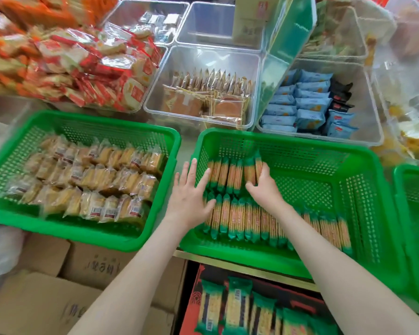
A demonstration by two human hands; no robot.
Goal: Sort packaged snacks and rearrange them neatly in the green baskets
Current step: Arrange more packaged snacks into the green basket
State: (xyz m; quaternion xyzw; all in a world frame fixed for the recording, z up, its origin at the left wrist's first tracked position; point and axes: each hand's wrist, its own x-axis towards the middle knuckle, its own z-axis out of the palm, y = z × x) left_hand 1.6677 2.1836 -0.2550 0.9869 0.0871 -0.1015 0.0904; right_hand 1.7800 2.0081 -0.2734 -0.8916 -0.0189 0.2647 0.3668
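Two green baskets sit side by side. The middle basket (324, 151) holds two rows of long green-ended cracker packs standing on edge: a full front row (271, 221) and a short back row (232, 175) at its left. My left hand (191, 192) lies flat, fingers spread, over the basket's left wall and against the packs. My right hand (264, 184) presses on the right end of the back row, fingers curled around the last packs. The left basket (87, 124) is filled with rows of clear-wrapped yellow cakes (92, 180).
A third green basket (416, 213) shows at the right edge. Behind stand clear bins of brown pastries (203, 100), blue packs (307, 102) and red-wrapped snacks (87, 68). Below are cardboard boxes (46, 303) and a red carton of more cracker packs (240, 308).
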